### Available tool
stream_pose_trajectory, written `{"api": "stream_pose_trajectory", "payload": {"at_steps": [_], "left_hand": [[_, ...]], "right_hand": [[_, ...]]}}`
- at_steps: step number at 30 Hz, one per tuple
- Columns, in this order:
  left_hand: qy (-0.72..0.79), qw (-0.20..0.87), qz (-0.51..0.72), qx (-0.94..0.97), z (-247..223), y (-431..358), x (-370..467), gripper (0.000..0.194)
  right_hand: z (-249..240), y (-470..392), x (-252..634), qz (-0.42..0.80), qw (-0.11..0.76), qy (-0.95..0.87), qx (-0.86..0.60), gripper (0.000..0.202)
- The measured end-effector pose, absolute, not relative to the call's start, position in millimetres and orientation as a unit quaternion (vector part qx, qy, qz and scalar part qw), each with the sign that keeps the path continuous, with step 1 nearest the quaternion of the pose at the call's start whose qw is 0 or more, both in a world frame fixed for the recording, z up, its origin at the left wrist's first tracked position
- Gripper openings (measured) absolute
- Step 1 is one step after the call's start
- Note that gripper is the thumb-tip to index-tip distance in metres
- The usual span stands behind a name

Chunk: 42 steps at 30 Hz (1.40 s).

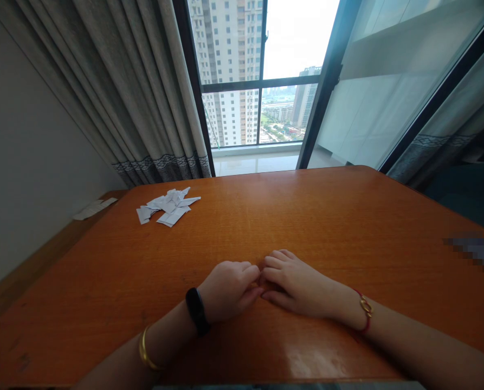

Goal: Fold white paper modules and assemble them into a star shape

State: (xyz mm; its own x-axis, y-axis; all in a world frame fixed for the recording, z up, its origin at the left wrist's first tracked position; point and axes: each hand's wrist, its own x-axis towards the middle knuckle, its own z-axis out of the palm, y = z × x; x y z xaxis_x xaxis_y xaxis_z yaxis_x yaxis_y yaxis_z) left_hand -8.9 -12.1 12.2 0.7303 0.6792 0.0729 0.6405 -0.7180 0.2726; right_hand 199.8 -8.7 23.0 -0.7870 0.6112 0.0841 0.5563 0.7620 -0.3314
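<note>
Fingers of our L hand (229,290) are curled in, bunched close; those of our R hand (301,284) are bent too, w/ thumb lying alongside. Tips of both meet in front of us, or v. nearly. No obj. shows b/w them, but palms face down, so we can't tell if anything small is pinched inside.

Our read: this is a pause, both hands at rest on the wooden table (307,216), no handling under way. On the L wrist we've a black fitness band (197,311) w/ a gold bangle (145,349) farther up; on the R, a red cord bracelet (365,311) w/ gold rings.

Nearest loose things: white paper slips (170,206), heaped & overlapping, fwd & L of us near the far L corner, well apart from both hands. Working on them would call for parting the hands, then a fwd reach, prob. w/ the L, & a light pinch b/c they look thin.

Beyond: grey curtain (144,81) at L, window w/ a high-rise (229,65) outside. Patch at far R is pixelated; can't ID.
</note>
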Motion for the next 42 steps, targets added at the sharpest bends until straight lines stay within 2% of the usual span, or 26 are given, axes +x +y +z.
{"api": "stream_pose_trajectory", "payload": {"at_steps": [42], "left_hand": [[0.359,0.120,0.080,0.922,14.9,-12.8,-7.9,0.015]], "right_hand": [[26.0,-9.1,199.5,0.146,0.090,-0.935,-0.311,0.017]]}}
